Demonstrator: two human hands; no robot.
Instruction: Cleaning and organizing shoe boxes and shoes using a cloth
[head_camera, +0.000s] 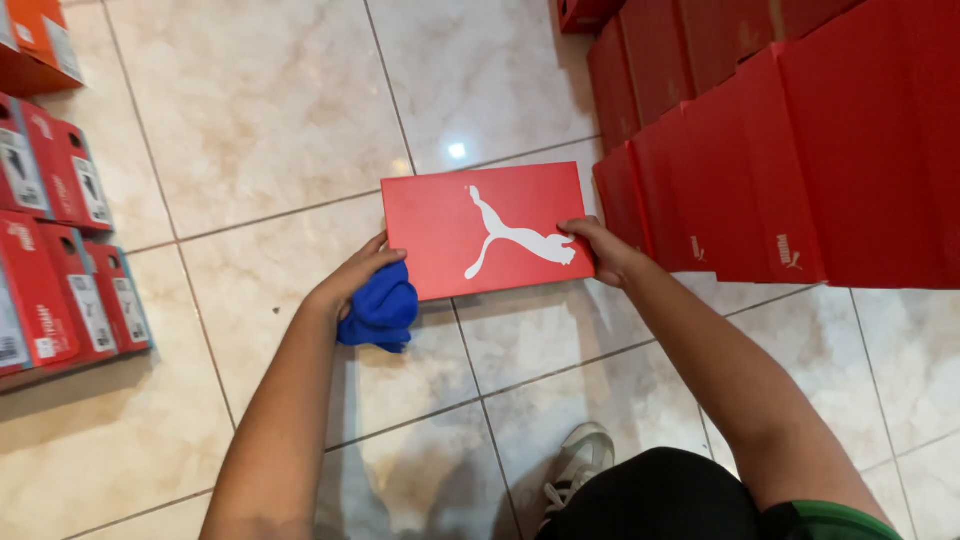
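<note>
Head view: 1 red shoebox flat on the tiled floor, long axis running left-right between 2 hands. Left hand clutching a blue cloth at its left end; right hand gripping the right end.

Head view, steeply down, near floor

One red shoe box lies flat on the tiled floor, with one blue cloth beside it. Two hands show, a left hand and a right hand. At least six red boxes stand at the left edge; the right-hand stack cannot be counted. One shoe is visible.
</note>
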